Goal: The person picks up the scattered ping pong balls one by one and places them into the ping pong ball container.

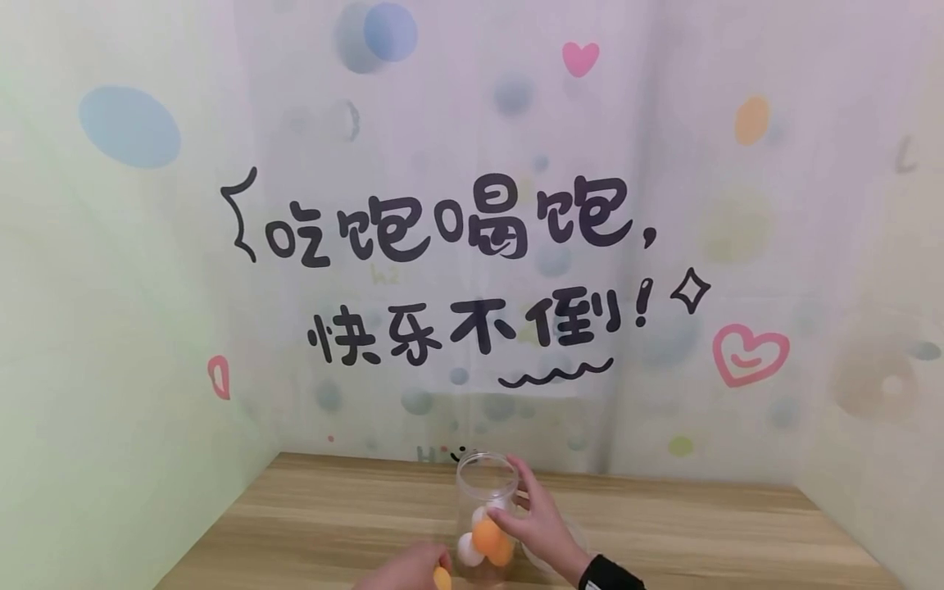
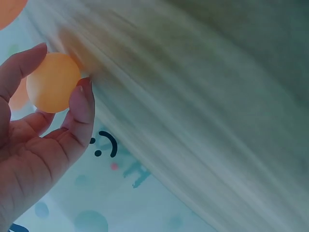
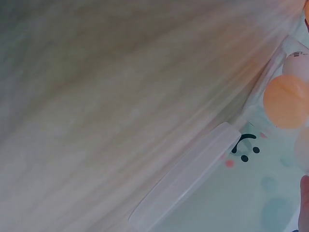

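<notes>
Orange and white balls [image 1: 487, 537] sit low in a clear jar [image 1: 465, 510] that stands upright on the wooden table [image 1: 332, 524], and the right hand [image 1: 542, 520] holds its side. Outside the jar, the left hand [image 1: 413, 569] pinches one more orange ball [image 2: 52, 83] with its fingertips. Near the right wrist, a see-through lid [image 3: 186, 176] lies flat.
</notes>
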A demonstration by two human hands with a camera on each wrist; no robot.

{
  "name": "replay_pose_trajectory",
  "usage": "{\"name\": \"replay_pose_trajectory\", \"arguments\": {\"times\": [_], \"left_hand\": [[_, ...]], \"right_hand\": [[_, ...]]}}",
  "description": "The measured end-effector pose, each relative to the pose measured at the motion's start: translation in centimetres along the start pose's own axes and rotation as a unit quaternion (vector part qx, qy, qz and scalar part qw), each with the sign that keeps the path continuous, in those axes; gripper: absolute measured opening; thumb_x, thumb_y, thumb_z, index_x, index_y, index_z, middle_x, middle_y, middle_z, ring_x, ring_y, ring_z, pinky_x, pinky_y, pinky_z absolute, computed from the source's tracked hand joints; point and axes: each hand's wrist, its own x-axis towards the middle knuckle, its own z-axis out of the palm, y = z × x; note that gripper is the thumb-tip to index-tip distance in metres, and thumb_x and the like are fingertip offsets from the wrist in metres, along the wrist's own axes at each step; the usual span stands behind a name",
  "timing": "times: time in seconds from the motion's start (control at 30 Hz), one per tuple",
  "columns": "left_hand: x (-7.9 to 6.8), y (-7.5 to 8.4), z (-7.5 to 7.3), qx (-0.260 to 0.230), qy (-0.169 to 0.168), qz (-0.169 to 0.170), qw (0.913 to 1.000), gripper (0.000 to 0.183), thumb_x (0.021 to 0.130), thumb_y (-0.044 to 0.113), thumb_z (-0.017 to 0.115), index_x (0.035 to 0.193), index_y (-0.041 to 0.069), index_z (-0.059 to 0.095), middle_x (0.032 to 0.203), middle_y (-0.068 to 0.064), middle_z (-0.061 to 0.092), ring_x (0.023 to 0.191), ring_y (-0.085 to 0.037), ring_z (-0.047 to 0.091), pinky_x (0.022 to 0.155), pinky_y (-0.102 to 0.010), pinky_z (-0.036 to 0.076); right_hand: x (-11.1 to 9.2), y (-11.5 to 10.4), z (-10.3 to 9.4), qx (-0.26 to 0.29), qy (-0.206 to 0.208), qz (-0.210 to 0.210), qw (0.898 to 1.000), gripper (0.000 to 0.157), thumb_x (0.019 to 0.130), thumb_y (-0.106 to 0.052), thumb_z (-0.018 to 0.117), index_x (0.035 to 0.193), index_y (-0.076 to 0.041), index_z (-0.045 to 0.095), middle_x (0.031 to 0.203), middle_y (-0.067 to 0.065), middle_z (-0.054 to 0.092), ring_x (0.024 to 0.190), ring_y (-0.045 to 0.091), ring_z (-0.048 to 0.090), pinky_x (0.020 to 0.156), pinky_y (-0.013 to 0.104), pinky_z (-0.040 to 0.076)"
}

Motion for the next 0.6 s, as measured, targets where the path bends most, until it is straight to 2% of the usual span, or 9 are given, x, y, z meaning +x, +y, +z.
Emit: {"name": "replay_pose_trajectory", "arguments": {"times": [0.1,0.27,0.37,0.47,0.6], "left_hand": [[-0.1,0.1,-0.1,-0.004,-0.001,-0.006,1.0,0.016,0.07,0.002,0.067,0.082,0.007,0.058,0.071,0.003,0.052,0.063,-0.012,0.046,0.057,-0.026,0.041],[-0.2,0.3,-0.3,-0.057,-0.002,-0.031,0.9979,0.02,0.069,-0.004,0.064,0.086,0.004,0.057,0.074,-0.003,0.054,0.066,-0.018,0.048,0.059,-0.033,0.042],[-0.2,0.3,-0.5,-0.075,0.01,-0.047,0.996,0.027,0.066,-0.008,0.061,0.09,0.002,0.054,0.075,-0.006,0.053,0.066,-0.02,0.048,0.058,-0.033,0.042],[0.1,0.4,-1.0,-0.056,0.031,-0.058,0.9962,0.031,0.063,-0.009,0.059,0.09,0.004,0.051,0.074,-0.007,0.051,0.064,-0.02,0.047,0.054,-0.031,0.04],[0.6,0.8,-1.8,0.0,0.079,-0.03,0.9964,0.032,0.059,-0.008,0.06,0.087,0.003,0.05,0.073,-0.005,0.048,0.062,-0.018,0.044,0.052,-0.026,0.037]], "right_hand": [[0.0,0.0,-0.1,0.001,-0.001,0.002,1.0,0.071,0.079,-0.023,0.071,0.137,-0.004,0.033,0.136,0.027,0.038,0.112,0.039,0.047,0.09,0.046,0.044],[0.2,0.1,-0.1,0.003,-0.006,0.013,1.0,0.072,0.08,-0.024,0.07,0.137,-0.004,0.032,0.136,0.027,0.037,0.113,0.039,0.046,0.091,0.046,0.044],[0.2,0.1,-0.1,0.004,-0.007,0.018,1.0,0.072,0.08,-0.023,0.07,0.137,-0.004,0.032,0.136,0.027,0.037,0.113,0.04,0.045,0.091,0.047,0.043],[0.2,0.1,-0.1,0.003,-0.006,0.017,1.0,0.073,0.08,-0.024,0.071,0.137,-0.003,0.032,0.137,0.027,0.036,0.114,0.042,0.045,0.092,0.047,0.043],[0.1,0.1,0.0,0.001,-0.005,0.015,1.0,0.073,0.079,-0.024,0.071,0.138,-0.003,0.031,0.137,0.027,0.036,0.114,0.042,0.044,0.092,0.046,0.043]]}}
